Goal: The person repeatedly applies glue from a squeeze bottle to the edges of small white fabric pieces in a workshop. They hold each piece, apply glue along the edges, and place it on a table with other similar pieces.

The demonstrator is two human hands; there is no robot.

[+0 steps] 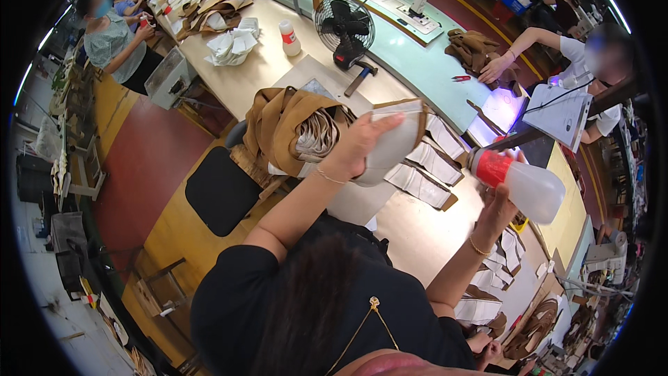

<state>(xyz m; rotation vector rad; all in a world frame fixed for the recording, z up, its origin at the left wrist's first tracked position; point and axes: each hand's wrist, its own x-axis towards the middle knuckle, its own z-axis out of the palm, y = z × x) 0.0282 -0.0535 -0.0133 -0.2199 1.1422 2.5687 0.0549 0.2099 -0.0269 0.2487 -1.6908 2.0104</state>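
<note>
The pale desk (278,69) stretches beneath the black fan (344,22); nearer the person than that fan lie a thick bundle of brown pieces (275,132) to its left and pale strips (421,186) to its right, laid side by side probably for easy picking up. Further right of the fan, the right hand (495,212) grips a cloudy, red-banded bottle (532,191), tipped seemingly to bring its neck toward the work, while between fan and person the left hand (355,146) pinches, thumb on top, a smooth, curved, greyish-white piece (393,153) edged in brown, raised apparently to keep its face exposed.
</note>
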